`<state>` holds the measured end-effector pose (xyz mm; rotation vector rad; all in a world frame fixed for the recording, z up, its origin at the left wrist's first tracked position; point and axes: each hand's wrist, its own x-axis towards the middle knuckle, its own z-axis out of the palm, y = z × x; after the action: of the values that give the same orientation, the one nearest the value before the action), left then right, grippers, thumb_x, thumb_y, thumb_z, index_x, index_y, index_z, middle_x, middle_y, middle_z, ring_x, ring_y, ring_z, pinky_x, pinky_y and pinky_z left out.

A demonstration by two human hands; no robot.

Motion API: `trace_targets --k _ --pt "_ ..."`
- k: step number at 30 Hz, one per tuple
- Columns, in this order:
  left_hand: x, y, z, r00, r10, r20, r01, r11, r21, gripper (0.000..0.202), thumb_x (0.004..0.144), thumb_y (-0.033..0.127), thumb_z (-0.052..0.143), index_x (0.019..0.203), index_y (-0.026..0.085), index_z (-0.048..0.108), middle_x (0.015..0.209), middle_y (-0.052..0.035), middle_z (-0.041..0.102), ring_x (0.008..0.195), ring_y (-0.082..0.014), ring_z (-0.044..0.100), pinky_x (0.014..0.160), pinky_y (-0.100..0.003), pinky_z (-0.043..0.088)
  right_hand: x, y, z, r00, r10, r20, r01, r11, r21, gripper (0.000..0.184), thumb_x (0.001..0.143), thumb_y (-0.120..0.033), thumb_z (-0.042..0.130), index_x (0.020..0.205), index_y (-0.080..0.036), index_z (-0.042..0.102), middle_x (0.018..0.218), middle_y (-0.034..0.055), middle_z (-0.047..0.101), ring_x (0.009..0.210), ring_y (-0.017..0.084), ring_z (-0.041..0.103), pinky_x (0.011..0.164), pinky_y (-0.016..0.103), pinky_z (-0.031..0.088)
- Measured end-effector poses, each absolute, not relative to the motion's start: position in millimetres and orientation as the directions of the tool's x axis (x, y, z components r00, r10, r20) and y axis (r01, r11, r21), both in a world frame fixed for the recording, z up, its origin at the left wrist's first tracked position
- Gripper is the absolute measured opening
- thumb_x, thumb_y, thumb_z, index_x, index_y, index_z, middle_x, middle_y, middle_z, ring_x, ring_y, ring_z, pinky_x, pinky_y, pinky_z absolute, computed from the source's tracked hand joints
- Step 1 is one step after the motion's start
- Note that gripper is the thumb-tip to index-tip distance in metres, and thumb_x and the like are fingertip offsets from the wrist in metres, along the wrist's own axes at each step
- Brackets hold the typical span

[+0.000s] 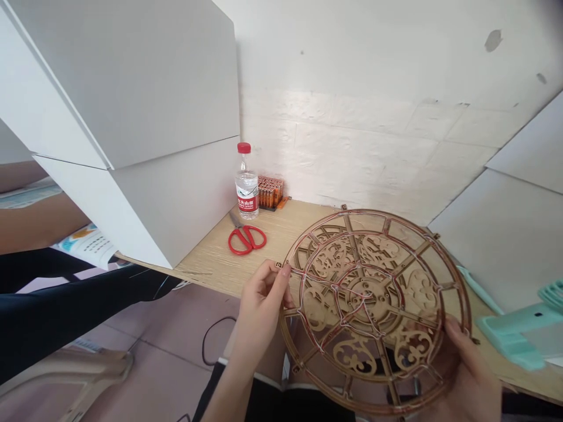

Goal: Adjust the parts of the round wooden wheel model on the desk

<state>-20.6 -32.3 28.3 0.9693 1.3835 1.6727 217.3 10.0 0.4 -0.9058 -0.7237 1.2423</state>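
My hands hold a round laser-cut wooden fretwork panel (365, 293) up in front of me, tilted above the desk edge. Red thread or wire runs along its rings and spokes. My left hand (259, 310) pinches the rim on the left side, near a small tab. My right hand (468, 375) grips the lower right rim, with its fingers partly behind the panel. Part of my lap shows through the cut-outs.
A wooden desk (215, 258) holds red-handled scissors (246, 239), a water bottle (247, 181) and a block of orange batteries (270, 192). A white board structure (132, 117) overhangs the left. A mint-green plastic stand (510, 334) sits right. A dark-clothed person's limb (53, 293) lies left.
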Motion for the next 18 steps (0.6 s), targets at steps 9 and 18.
trace_targets --k 9,18 --pt "-21.8 -35.4 30.7 -0.405 0.908 0.107 -0.123 -0.171 0.978 0.025 0.090 0.039 0.051 0.074 0.019 0.047 0.056 0.0057 0.049 0.058 -0.0091 0.050 0.062 -0.021 0.039 217.7 10.9 -0.9 0.243 0.958 -0.152 -0.540 0.003 -0.842 0.011 0.073 -0.031 0.063 0.081 -0.028 0.070 0.078 -0.0024 0.074 0.056 0.020 0.066 0.071 0.040 0.060" --pt "-22.1 -31.6 29.0 -0.366 0.930 -0.028 -0.418 -0.137 0.898 0.026 0.083 0.033 0.048 0.065 0.019 0.037 0.053 0.0057 0.034 0.050 -0.0083 0.036 0.053 -0.021 0.033 202.9 8.8 5.9 0.264 0.930 -0.255 -0.626 -0.037 -0.779 0.020 0.067 -0.027 0.069 0.087 -0.026 0.069 0.081 -0.0042 0.073 0.064 0.019 0.067 0.071 0.036 0.059"
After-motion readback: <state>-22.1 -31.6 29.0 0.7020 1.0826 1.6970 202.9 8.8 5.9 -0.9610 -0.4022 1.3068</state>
